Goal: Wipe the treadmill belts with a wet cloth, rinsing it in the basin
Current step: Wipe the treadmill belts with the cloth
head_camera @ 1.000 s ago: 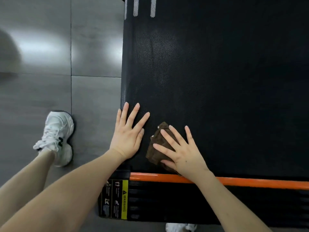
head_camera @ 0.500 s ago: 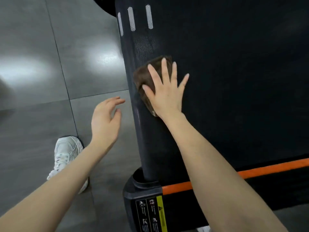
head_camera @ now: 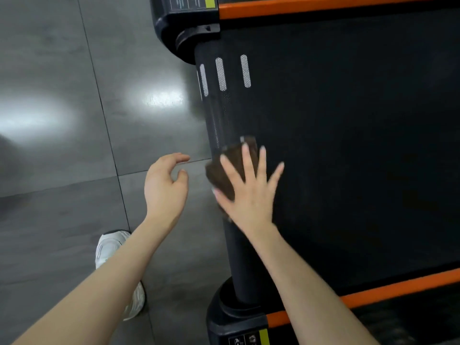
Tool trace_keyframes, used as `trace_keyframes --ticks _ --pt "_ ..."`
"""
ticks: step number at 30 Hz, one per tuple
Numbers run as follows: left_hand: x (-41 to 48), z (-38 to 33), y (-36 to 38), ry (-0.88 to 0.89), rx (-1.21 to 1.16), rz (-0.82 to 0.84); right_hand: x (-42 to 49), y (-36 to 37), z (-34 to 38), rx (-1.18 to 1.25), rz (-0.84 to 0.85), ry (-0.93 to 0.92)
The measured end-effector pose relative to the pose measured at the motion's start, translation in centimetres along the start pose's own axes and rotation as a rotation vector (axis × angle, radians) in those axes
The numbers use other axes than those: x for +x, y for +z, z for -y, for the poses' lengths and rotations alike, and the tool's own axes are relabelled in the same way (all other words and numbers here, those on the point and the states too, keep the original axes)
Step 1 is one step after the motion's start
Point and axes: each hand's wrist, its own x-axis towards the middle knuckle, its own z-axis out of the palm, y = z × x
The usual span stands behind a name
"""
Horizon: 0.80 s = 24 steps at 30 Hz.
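Head view, and we've got the right hand (head_camera: 249, 192) flat on the brown cloth (head_camera: 225, 168), fingers spread straight, pressing it onto the black belt (head_camera: 348, 145) right at the belt's left edge, below the white stripes (head_camera: 221, 73). Meanwhile the left hand (head_camera: 165, 185) hangs over the grey floor (head_camera: 62, 170) just beside the treadmill, fingers loosely curled, holding nothing. Now the danger, as we read it: the cloth is bunched and sits by the rounded edge, so a push leftward could roll it off onto the floor, where it would pick up grit. With only a flat palm on it and no grip, it may also slip out from under the fingers. And the basin is out of sight, so we can't judge how near a rinse is.
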Motion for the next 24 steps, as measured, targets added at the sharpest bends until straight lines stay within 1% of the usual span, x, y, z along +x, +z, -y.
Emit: trace_keyframes --ticks 2,5,7,10,13,14,16,19,20,21,24 --pt "1.4 -0.3 -0.3 -0.001 0.013 -0.007 7.5 -1.0 1.2 -0.011 -0.032 0.054" --pt "3.4 -0.7 -1.0 -0.011 -0.011 -0.024 17.0 -2.9 2.5 -0.038 0.005 0.104" --pt "4.6 -1.1 -1.5 -0.003 -0.008 -0.025 19.6 -3.5 2.6 -0.051 0.024 0.108" --pt "5.8 -1.7 -2.0 -0.006 0.004 0.003 19.2 -3.7 2.2 -0.054 0.038 0.063" --pt "5.9 -2.7 -2.2 -0.059 -0.014 0.111 15.2 -3.3 1.5 -0.033 0.005 -0.004" --pt "5.7 -3.0 -2.0 -0.095 -0.037 0.177 12.7 -2.9 1.2 -0.023 0.002 -0.011" --pt "4.9 -3.8 -1.1 -0.206 -0.142 0.336 6.4 -2.2 0.8 -0.015 0.047 0.015" --pt "3.0 -5.1 0.7 -0.506 -0.516 0.608 -3.0 -2.0 0.8 0.056 0.167 0.181" --pt "2.4 -5.3 1.2 -0.595 -0.597 0.657 -5.6 -2.2 0.8 0.098 0.210 0.263" --pt "2.2 -5.3 1.5 -0.640 -0.620 0.670 -8.0 -2.6 0.8 0.139 0.250 0.343" --pt "1.8 -4.8 1.8 -0.692 -0.646 0.656 -13.3 -3.1 1.0 0.248 0.362 0.561"
